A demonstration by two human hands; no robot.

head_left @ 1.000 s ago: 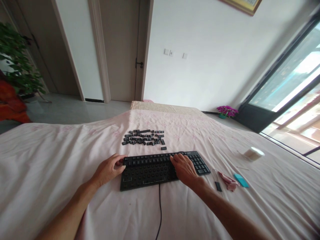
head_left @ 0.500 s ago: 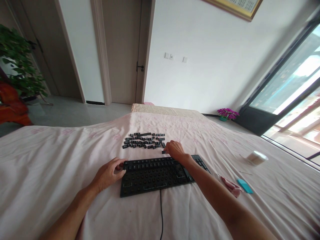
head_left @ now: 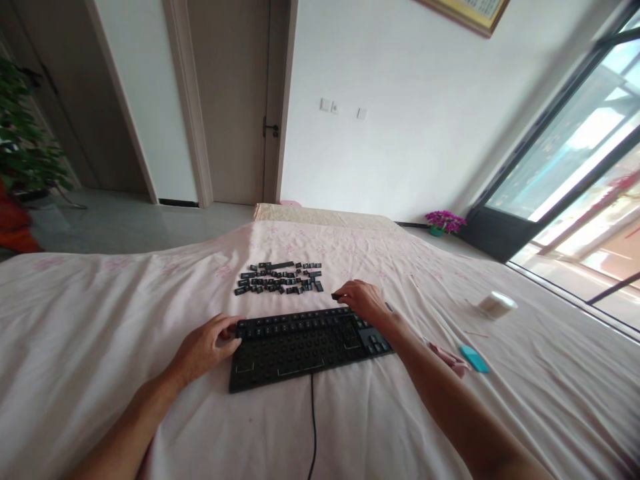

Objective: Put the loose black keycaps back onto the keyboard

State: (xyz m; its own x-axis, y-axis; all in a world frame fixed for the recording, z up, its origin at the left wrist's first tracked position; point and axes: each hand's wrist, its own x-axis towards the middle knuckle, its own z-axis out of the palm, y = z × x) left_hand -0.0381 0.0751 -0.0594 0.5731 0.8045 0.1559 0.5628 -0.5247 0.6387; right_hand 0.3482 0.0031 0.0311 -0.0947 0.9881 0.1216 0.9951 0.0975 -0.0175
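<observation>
A black keyboard (head_left: 295, 360) lies on the pink sheet, many of its keycaps off and the bare switch posts showing; its top rows still carry caps. My left hand (head_left: 210, 343) grips the keyboard's upper left corner between thumb and fingers. Just above the keyboard's far edge, my right hand (head_left: 365, 300) pinches a small black keycap (head_left: 337, 296) at its fingertips. Loose keycaps (head_left: 280, 277) lie in rough rows beyond the keyboard, to the left of my right hand. My right hand and forearm cover part of the keyboard's right end.
The keyboard's cable (head_left: 314, 420) runs toward me over the wrinkled sheet (head_left: 210, 427). To the right lie a turquoise flat piece (head_left: 474, 359), a pink cloth (head_left: 450, 360) and a whitish round container (head_left: 497, 305). A door (head_left: 230, 100) and potted flowers (head_left: 444, 222) stand beyond.
My right hand has moved a little right, away from the loose keycaps, with the black keycap in its fingertips. My left hand keeps its hold on the keyboard. The view has shifted slightly.
</observation>
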